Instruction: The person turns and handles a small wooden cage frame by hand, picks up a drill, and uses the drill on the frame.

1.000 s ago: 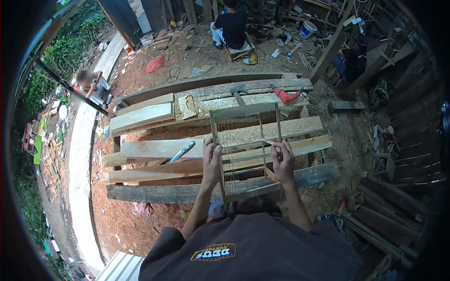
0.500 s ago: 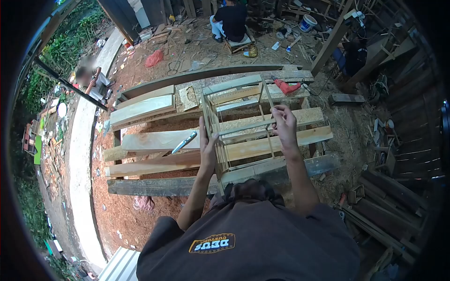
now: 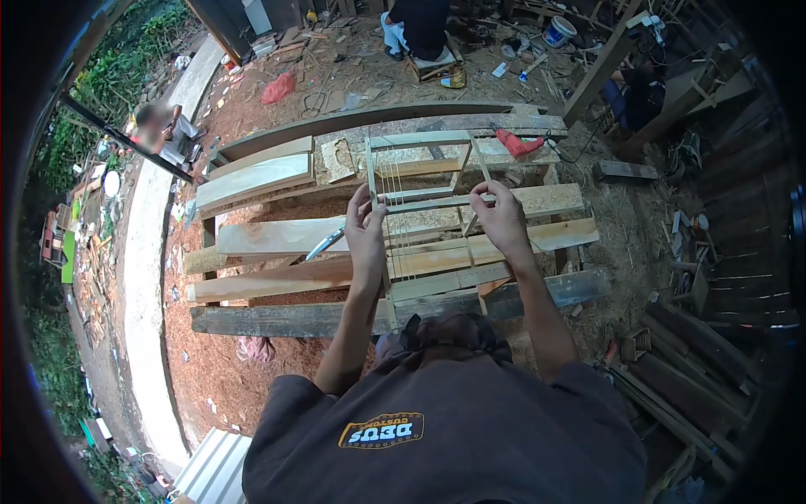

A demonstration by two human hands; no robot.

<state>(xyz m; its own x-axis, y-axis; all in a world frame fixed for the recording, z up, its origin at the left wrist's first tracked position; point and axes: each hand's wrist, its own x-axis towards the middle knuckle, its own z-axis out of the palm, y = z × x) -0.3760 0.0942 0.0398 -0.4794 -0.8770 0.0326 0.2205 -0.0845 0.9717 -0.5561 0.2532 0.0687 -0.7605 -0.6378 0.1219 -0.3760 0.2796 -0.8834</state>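
Note:
A light wooden frame with thin rods along its left side lies over the planks in front of me. A narrow wooden slat runs across it between my two hands. My left hand is closed on the frame's left side, by the slat's left end. At the right side of the frame, my right hand pinches the slat's right end; the exact contact is partly hidden by the fingers. Just left of my left hand, a silver knife-like tool rests on a plank.
Long planks form the slatted bench, with shavings between them. A red power drill lies at the back right. A person sits beyond the bench, another at left, another at right. A post stands at right.
The frame has tilted, its rods now showing spread apart. The slat has shifted away from me. My left hand has gone from flat against the side to gripping it.

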